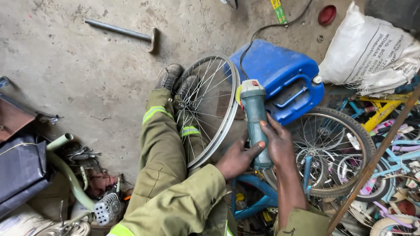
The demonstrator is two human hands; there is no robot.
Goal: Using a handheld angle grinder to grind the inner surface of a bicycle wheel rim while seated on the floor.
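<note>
Blue plastic jerrycan (280, 72) lying capped on concrete, contents not visible. L hand (236, 159) & R hand (275, 142) both gripping grey-green angle grinder (254, 118), fingers wrapping its body, head sitting at bare spoked bicycle wheel rim (208, 107). Tyred bicycle wheel (337, 150) & white woven sack (372, 48) crowding R side.

Bare concrete floor (87, 74) — a hammer (124, 32), white sack (367, 48), blue jerrycan (280, 74).

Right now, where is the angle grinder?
In the head view, centre: the angle grinder is held in both hands, left hand and right hand, against the bare wheel rim.
</note>
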